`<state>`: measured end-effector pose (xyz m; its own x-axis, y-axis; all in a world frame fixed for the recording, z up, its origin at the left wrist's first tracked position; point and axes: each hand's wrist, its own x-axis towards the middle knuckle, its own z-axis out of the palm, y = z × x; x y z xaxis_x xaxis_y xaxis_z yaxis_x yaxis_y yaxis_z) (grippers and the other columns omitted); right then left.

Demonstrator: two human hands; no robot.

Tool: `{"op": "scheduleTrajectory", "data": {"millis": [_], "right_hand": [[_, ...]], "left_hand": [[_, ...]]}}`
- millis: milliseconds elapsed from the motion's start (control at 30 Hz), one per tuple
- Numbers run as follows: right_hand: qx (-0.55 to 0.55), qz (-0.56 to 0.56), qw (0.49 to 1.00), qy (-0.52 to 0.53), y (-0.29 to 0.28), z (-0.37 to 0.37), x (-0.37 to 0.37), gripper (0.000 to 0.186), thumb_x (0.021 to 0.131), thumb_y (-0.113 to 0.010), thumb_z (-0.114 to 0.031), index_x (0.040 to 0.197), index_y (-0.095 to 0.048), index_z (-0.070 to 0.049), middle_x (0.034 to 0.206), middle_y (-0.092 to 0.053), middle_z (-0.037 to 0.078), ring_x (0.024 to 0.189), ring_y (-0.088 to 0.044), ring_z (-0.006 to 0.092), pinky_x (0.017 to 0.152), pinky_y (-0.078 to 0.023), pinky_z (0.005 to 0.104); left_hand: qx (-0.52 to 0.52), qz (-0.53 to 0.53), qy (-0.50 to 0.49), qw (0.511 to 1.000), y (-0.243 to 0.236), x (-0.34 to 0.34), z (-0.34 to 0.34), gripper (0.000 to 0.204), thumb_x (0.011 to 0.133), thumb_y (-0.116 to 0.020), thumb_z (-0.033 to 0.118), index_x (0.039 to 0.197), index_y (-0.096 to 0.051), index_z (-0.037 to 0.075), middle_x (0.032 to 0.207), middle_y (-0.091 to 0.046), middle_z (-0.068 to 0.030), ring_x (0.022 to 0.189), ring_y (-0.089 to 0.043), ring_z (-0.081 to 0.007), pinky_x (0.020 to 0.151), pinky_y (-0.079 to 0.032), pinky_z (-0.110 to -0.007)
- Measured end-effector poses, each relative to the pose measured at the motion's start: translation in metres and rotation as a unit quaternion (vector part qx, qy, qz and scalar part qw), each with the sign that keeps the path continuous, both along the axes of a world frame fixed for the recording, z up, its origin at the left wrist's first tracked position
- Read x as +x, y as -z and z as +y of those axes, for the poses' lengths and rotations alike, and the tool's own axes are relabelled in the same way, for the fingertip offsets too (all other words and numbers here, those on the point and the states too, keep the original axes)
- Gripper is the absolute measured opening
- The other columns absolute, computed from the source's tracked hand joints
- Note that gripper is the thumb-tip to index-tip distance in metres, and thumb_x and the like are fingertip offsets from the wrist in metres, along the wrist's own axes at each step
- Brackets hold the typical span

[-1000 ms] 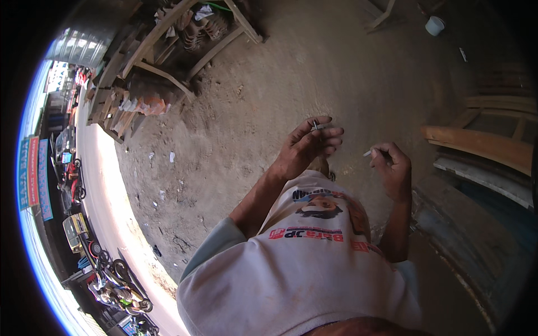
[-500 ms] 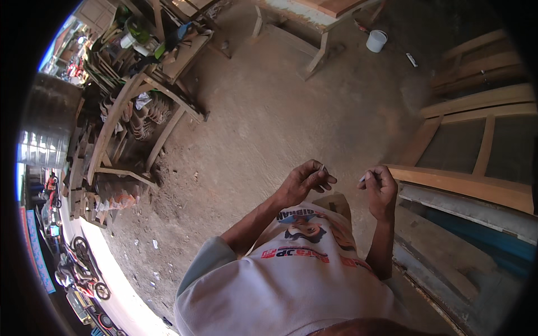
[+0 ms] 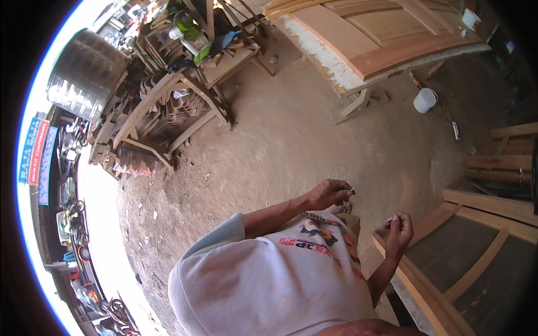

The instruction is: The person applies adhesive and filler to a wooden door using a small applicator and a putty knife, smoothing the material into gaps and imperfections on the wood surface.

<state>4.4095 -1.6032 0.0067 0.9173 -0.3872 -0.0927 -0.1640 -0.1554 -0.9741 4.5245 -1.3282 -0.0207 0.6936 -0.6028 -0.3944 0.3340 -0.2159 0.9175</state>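
My left hand (image 3: 330, 194), low in the middle, is closed on a small metal piece, too small to name, at its fingertips. My right hand (image 3: 398, 231), lower and to the right, is closed on a small pale piece. It is near a wooden frame (image 3: 479, 257) with dark panels, though I cannot tell whether they touch. My white printed shirt (image 3: 252, 274) fills the lower middle, and the bare concrete floor (image 3: 280, 145) lies beyond my hands.
Wooden panels lie on a trestle table (image 3: 350, 87) at top right, near a white bucket (image 3: 424, 99). Stacked timber frames (image 3: 154, 106) and a metal drum (image 3: 84, 73) stand left. Motorcycles (image 3: 73, 224) line the bright roadside. More boards (image 3: 499, 162) are at right.
My view has swung, bringing the panel table and more of the right-side frame into sight. Both hands now appear lower and farther right in the picture, still pinching their small pieces.
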Motion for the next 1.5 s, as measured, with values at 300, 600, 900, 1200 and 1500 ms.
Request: {"op": "scheduleTrajectory", "data": {"millis": [300, 600, 900, 1200, 1500], "right_hand": [[-0.085, 0.04, 0.991, -0.098, -0.005, -0.07, 0.171, 0.011, 0.104, -0.056, -0.008, 0.101, -0.06, 0.002, 0.082, -0.061, 0.005, 0.073, -0.061, 0.0118, 0.068, -0.054, 0.0292], [-0.074, 0.206, 0.969, -0.11, 0.104, -0.005, 0.29, 0.014, 0.103, -0.055, -0.008, 0.1, -0.059, 0.004, 0.082, -0.064, 0.008, 0.07, -0.065, 0.0149, 0.065, -0.055, 0.0308], [-0.094, 0.322, 0.935, -0.112, 0.139, 0.04, 0.36, 0.015, 0.098, -0.056, -0.008, 0.1, -0.06, 0.006, 0.08, -0.067, 0.014, 0.065, -0.066, 0.018, 0.061, -0.056, 0.0325], [-0.045, 0.336, 0.939, -0.064, 0.127, 0.032, 0.393, 0.014, 0.099, -0.058, -0.009, 0.099, -0.061, 0.005, 0.08, -0.064, 0.01, 0.064, -0.064, 0.0165, 0.059, -0.054, 0.0292], [0.003, 0.316, 0.943, -0.104, 0.15, 0.001, 0.395, 0.011, 0.099, -0.058, -0.006, 0.098, -0.061, 0.005, 0.08, -0.064, 0.009, 0.066, -0.064, 0.0149, 0.059, -0.053, 0.0282]], "left_hand": [[0.004, 0.11, -0.295, 0.949, 0.089, 0.077, 0.063, 0.033, 0.102, -0.07, 0.025, 0.119, -0.068, -0.003, 0.096, -0.069, -0.005, 0.089, -0.066, -0.0139, 0.081, -0.055, -0.029], [-0.054, 0.244, -0.468, 0.848, 0.249, 0.206, 0.161, 0.028, 0.102, -0.067, 0.016, 0.118, -0.065, -0.006, 0.1, -0.071, -0.0111, 0.084, -0.069, -0.0195, 0.074, -0.057, -0.03], [0.041, 0.231, -0.501, 0.833, 0.272, 0.473, 0.304, 0.021, 0.102, -0.064, 0.016, 0.115, -0.065, -0.001, 0.104, -0.071, -0.0086, 0.097, -0.071, -0.0169, 0.085, -0.06, -0.027], [-0.134, -0.007, -0.577, 0.806, 0.219, 0.689, 0.445, 0.037, 0.102, -0.062, 0.025, 0.138, -0.061, 0.026, 0.143, -0.059, -0.0056, 0.127, -0.061, -0.031, 0.099, -0.056, -0.036], [0.291, 0.209, -0.317, 0.878, 0.307, 0.436, 0.26, 0.048, 0.095, -0.07, 0.033, 0.137, -0.061, 0.011, 0.142, -0.061, -0.0175, 0.119, -0.066, -0.0318, 0.092, -0.058, -0.045]]}}
